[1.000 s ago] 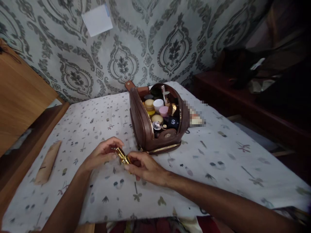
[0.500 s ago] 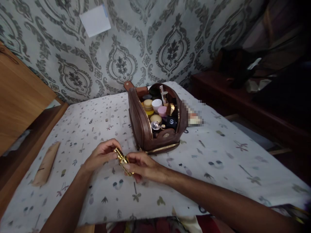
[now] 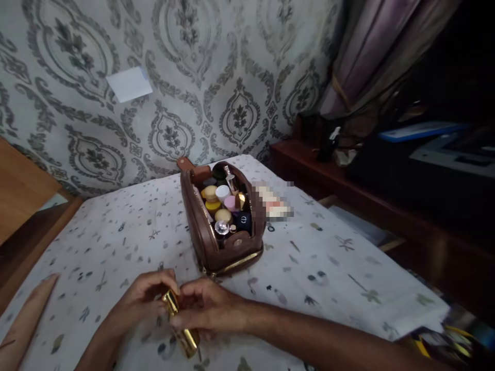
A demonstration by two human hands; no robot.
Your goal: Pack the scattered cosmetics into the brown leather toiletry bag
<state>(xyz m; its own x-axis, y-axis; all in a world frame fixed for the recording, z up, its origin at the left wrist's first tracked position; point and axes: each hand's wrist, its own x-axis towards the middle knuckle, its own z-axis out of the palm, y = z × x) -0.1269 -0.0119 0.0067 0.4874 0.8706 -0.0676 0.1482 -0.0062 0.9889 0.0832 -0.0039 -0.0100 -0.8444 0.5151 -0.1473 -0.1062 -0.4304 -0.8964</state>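
Note:
A shiny gold cosmetic tube (image 3: 185,341), shaped like a lipstick, is held between both hands low in the view. My left hand (image 3: 139,299) pinches its narrower upper end with thumb and fingertips. Around the tube's middle, my right hand (image 3: 212,309) closes its thumb and fingers, covering part of it. Just beyond the hands stands a brown leather makeup bag (image 3: 199,239), unzipped. Inside it are a white-lidded jar (image 3: 222,193), a pink jar (image 3: 231,202), several yellow and cream lids and a clear round stopper (image 3: 221,228).
A patterned white cloth (image 3: 139,232) covers the table. To the left lies a long beige item (image 3: 29,314). A pixelated pale item (image 3: 274,203) sits right of the bag. Patterned wallpaper rises behind, and a dark red wooden surface (image 3: 297,165) is at the right.
The view has shifted up and right, so the bag and hands appear lower and further left. Both hands still grip the gold tube, whose narrow middle is now covered by my right fingers.

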